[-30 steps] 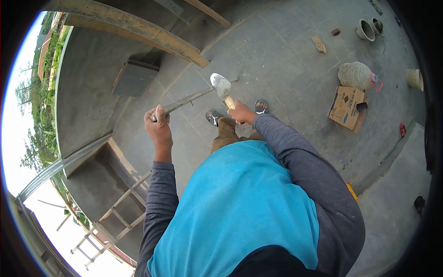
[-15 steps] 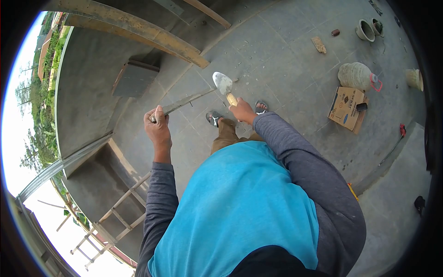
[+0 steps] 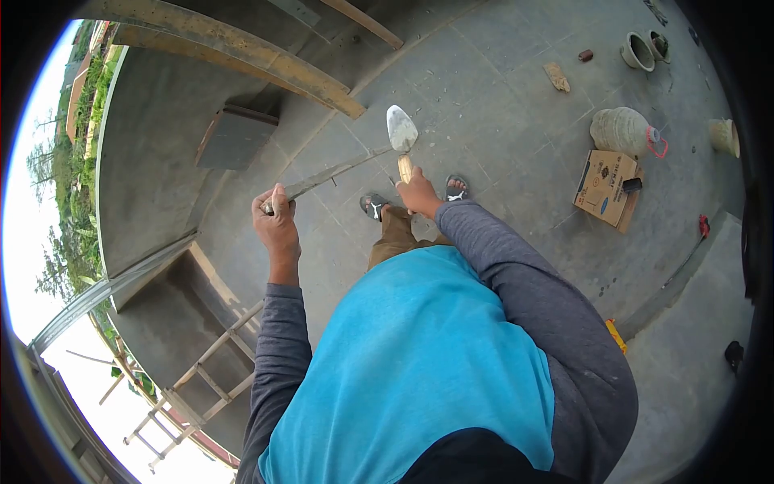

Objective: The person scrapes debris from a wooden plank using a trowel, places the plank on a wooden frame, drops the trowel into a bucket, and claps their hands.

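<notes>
My left hand [image 3: 276, 219] is closed on the near end of a long thin strip [image 3: 332, 171], which slants up and right over the floor. My right hand [image 3: 419, 194] grips the wooden handle of a trowel [image 3: 401, 129]. The trowel's pale blade points away from me, near the strip's far part; whether they touch I cannot tell. My two sandalled feet [image 3: 373, 206] are below, between and beyond my hands.
On the right are a cardboard box [image 3: 603, 187], a large plastic bottle [image 3: 619, 132], buckets [image 3: 638, 52] and a red-handled tool [image 3: 703, 228]. Wooden beams [image 3: 242, 50] cross the upper left. A wooden ladder [image 3: 218, 359] is at lower left.
The trowel has swung right and its blade points more directly away from me. My right hand has shifted slightly. My left hand and the strip have barely moved.
</notes>
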Motion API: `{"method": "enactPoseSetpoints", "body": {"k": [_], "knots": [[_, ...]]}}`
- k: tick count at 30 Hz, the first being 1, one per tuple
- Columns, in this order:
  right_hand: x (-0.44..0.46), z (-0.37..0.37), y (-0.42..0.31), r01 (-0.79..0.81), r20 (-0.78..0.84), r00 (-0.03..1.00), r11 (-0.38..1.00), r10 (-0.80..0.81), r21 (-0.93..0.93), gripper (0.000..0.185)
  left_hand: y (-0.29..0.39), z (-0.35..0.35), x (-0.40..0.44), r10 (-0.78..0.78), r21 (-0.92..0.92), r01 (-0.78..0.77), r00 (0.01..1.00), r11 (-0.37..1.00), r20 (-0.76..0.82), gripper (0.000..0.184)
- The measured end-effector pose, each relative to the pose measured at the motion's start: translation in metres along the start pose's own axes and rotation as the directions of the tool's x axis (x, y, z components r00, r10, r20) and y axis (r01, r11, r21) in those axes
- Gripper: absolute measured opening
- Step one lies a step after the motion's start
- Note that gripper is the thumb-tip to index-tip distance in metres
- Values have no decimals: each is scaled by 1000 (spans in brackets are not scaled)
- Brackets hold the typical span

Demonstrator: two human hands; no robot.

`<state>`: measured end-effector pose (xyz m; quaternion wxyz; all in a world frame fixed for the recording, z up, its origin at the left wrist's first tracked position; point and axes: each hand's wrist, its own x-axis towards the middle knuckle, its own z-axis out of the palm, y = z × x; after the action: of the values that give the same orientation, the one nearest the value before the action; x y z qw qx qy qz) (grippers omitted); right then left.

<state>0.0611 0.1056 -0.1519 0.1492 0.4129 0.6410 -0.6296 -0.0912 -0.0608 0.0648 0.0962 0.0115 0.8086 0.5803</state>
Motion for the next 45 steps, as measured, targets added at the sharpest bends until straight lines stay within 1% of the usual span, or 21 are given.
{"method": "enactPoseSetpoints", "body": {"k": [5, 8, 10, 13, 14, 16, 17, 19, 20, 22, 23, 25, 26, 28, 29, 31, 35, 37, 40, 43, 45], "knots": [[-10, -12, -17, 31, 67, 997, 997, -26, -71, 49, -3, -2, 0, -3, -30, 3, 1000, 1000, 3, 35], [-13, -2, -19, -136, -10, 990, 987, 137, 89, 46, -4, -5, -2, -14, -3, 14, 1000, 1000, -9, 35], [-9, -11, -11, -73, 195, 979, 995, 58, 72, 48, -5, -4, -2, -43, -53, 41, 998, 998, -37, 36], [-17, 2, -10, -91, -51, 994, 992, 95, 84, 45, -7, -6, -3, -50, -58, 48, 998, 997, -45, 36], [-16, -2, -11, -90, -48, 994, 992, 95, 83, 45, -6, -6, -3, -51, -57, 48, 998, 997, -48, 36], [-16, -15, -11, -67, 193, 979, 997, 59, 37, 46, -5, -6, -4, -68, -50, 65, 996, 997, -55, 36], [-16, -13, -12, -66, 189, 980, 997, 58, 38, 46, -5, -5, -2, -67, -53, 64, 996, 997, -52, 36], [-21, -1, -16, -97, -54, 993, 990, 103, 101, 45, -6, -6, -1, -63, -53, 61, 998, 997, -32, 36], [-19, -6, -17, -96, -52, 993, 990, 102, 101, 45, -5, -6, -1, -62, -51, 60, 998, 997, -34, 36], [-16, -21, -19, -83, 212, 974, 997, 80, 3, 47, -2, -2, -2, -82, -68, 78, 995, 995, -64, 36], [-16, -17, -18, -82, 206, 975, 997, 79, 7, 47, -1, -1, -1, -80, -68, 76, 995, 995, -58, 36], [-18, -5, -18, -72, -99, 992, 996, 76, 50, 47, -1, -3, 1, -55, -58, 54, 998, 997, -16, 35], [-15, -9, -17, -70, -97, 992, 996, 75, 50, 47, 0, -2, 1, -55, -57, 54, 998, 997, -19, 35], [-8, -23, -11, 184, 313, 944, 956, -107, -228, 47, 4, 3, 0, -70, -38, 68, 996, 997, -54, 35], [-8, -17, -8, 181, 309, 945, 957, -106, -226, 47, 4, 2, 0, -70, -37, 68, 996, 997, -49, 35], [-6, 0, -8, 84, -192, 976, 991, -103, -105, 49, 4, 3, 2, -52, -57, 51, 999, 997, -11, 35], [-5, 8, -5, -10, -132, 991, 994, -5, -112, 51, 5, 1, 2, -70, -34, 69, 997, 997, -18, 36], [0, -3, -2, 120, 38, 993, 940, -114, -320, 56, 2, 4, 6, -63, -76, 62, 998, 995, -8, 37], [-14, 10, -7, 180, -142, 964, 944, -226, -277, 60, 1, 2, 6, -60, -97, 60, 998, 993, 7, 39], [-36, 13, -15, 308, 2, 937, 826, -348, -472, 66, 6, 3, 4, -117, -90, 116, 993, 989, 2, 42], [-36, 11, -18, 275, 36, 955, 836, -294, -475, 67, 7, 6, 2, -120, -122, 118, 993, 986, -9, 43]]}}
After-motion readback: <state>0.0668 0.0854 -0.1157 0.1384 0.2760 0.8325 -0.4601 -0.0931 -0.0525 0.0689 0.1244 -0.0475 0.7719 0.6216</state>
